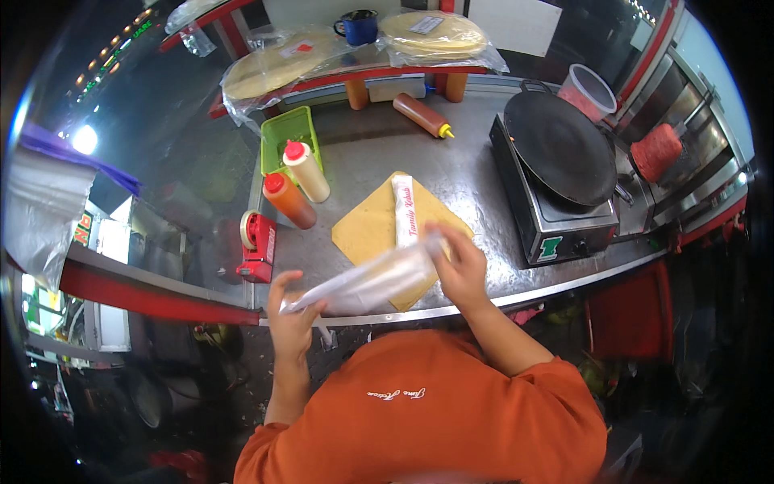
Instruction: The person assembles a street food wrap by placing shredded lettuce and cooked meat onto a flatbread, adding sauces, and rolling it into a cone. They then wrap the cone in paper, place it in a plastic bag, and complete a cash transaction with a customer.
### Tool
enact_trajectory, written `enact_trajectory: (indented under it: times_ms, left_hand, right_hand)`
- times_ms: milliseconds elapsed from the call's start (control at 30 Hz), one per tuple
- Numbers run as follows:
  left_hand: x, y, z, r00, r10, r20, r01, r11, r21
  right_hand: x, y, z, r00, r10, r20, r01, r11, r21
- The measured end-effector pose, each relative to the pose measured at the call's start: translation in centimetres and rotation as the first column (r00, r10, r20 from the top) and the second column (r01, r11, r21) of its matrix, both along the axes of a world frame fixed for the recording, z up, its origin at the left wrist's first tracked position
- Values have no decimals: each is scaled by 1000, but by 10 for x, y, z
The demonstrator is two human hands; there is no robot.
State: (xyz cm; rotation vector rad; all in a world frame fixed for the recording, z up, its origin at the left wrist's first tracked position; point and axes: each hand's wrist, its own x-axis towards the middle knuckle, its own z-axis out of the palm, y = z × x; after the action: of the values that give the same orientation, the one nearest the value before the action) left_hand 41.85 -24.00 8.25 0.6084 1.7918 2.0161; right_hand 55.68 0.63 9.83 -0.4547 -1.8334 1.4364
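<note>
Between my two hands stretches a thin whitish bag, blurred by motion and partly see-through. My left hand pinches its left end near the counter's front edge. My right hand is closed on the other end, raised over the right side of a yellow-brown square board. On that board lies a long kebab roll in a white wrapper with red print, just beyond the bag. The bag hides the roll's near end and part of the board.
Left of the board stand a tape dispenser, an orange sauce bottle, a white sauce bottle and a green basket. A brown sauce bottle lies behind. At right, a black pan sits on a stove. Bagged flatbreads rest on the shelf.
</note>
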Motion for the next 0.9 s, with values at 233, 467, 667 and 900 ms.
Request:
enact_trajectory:
  times_ms: [233,467,667,900]
  left_hand:
    - [7,48,-47,825,-326,462,96,886,453]
    - [-10,-2,-72,976,-10,-217,38,991,126]
    - [-63,4,-50,983,-51,-178,31,993,-115]
    - [-96,123,2,804,97,-587,23,981,193]
  right_hand:
    - [-43,-38,-20,940,285,188,-340,821,459]
    - [5,-43,-31,780,624,-45,-614,777,140]
    - [-39,-4,-49,912,-261,315,88,877,473]
    - [-74,23,-66,581,-40,813,-276,930,242]
